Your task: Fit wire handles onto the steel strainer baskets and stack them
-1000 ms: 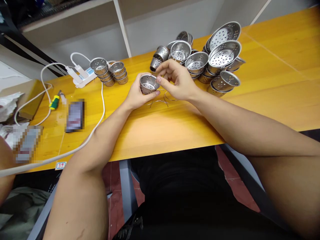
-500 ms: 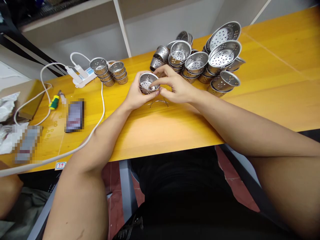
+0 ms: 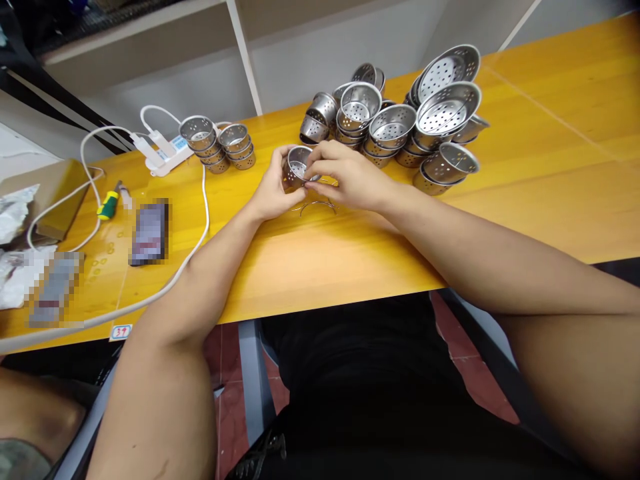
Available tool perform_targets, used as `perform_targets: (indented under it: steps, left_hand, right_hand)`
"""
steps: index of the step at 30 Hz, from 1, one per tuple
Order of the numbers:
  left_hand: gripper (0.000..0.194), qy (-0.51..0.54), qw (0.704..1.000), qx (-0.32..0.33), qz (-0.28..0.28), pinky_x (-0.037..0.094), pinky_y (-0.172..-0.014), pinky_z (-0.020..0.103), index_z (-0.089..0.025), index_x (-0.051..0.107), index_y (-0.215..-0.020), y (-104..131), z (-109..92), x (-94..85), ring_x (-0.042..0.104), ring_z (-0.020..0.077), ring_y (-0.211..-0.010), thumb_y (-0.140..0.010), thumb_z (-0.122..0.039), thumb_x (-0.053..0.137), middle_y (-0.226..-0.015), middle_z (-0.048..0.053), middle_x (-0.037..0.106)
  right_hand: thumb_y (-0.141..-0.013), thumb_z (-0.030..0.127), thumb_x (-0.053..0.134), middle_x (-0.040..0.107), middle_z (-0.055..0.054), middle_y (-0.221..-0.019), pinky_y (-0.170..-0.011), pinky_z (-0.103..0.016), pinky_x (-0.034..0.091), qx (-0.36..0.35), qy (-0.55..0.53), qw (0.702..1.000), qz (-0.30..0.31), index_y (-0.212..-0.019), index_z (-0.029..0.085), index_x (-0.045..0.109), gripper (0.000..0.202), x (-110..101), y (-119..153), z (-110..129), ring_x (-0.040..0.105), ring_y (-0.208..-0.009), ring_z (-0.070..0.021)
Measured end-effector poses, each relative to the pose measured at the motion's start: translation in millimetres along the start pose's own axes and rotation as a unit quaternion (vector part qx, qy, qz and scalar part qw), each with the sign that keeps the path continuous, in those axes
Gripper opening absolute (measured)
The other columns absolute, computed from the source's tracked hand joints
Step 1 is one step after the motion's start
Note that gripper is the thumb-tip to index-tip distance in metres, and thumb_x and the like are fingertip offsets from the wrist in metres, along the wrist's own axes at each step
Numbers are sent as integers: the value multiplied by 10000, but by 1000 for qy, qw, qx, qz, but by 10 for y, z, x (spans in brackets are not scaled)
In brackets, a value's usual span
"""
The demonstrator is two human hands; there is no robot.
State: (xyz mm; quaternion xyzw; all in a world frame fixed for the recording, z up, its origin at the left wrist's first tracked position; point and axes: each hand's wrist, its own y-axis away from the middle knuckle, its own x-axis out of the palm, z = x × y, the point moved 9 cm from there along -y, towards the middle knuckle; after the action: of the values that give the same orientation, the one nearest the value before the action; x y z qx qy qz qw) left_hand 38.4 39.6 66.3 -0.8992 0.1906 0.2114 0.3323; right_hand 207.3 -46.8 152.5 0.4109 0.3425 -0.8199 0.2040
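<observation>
A small perforated metal cup (image 3: 299,165) is held between my two hands above the table. My left hand (image 3: 276,190) wraps its left side, thumb along the near edge. On the right rim, the fingers and thumb of my right hand (image 3: 340,173) pinch the cup and cover part of its opening. Beneath the hands, a thin wire stand (image 3: 319,205) shows its curved loops on the tabletop; the rest of it is hidden. Just beyond the hands, stacked perforated cups (image 3: 360,107) crowd together.
Wider perforated bowls (image 3: 447,110) lean at the right of the pile. Two short cup stacks (image 3: 215,143) stand beside a white power strip (image 3: 167,157). Its cable crosses the table (image 3: 310,267) at left, near a blurred phone (image 3: 150,233) and a green-yellow screwdriver (image 3: 107,205). Another person's limb shows lower left.
My right fingers have gone from reaching inside the cup to pinching its right rim. The cup has tilted a little. At lower left, the other person's limb has moved further into view.
</observation>
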Motion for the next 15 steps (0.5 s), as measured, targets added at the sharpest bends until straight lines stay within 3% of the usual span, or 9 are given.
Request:
perform_targets:
  steps: [4,7,11,15]
  left_hand:
    - [902,-13,999,-33,-35,700,-1385,637,-393,456,-1770,29,117,-109,767,377,-1710,-1085,-680,966,-1892,197,628]
    - [864,-57,995,-64,-44,632,-1444,709,-346,504,-1752,57,204,-247,721,429,-1757,-1071,-608,967,-1914,242,629]
    - [734,-112,990,-68,-48,585,-1498,662,-272,650,-1624,63,200,-395,733,429,-1695,-1008,-481,992,-1767,226,727]
    - [573,-135,985,-65,-81,500,-1583,700,-296,749,-1472,46,162,-498,705,431,-1707,-969,-411,997,-1687,170,755]
  right_hand:
    - [-1239,692,679,843,-163,-1505,-1385,-743,593,74,15,997,-28,-1604,426,885,497,-154,0,-286,709,-1525,-514]
    - [-1247,748,623,847,-182,-1449,-1327,-717,639,105,28,993,-46,-1594,420,896,550,-238,26,-504,732,-1469,-508]
    - [-1257,626,649,866,-180,-1417,-1230,-634,672,99,70,992,-24,-1459,314,946,476,-92,24,-698,801,-1359,-460]
    - [-1257,531,658,874,-177,-1419,-1110,-555,691,107,125,986,-29,-1290,265,954,400,89,3,-837,833,-1299,-428]
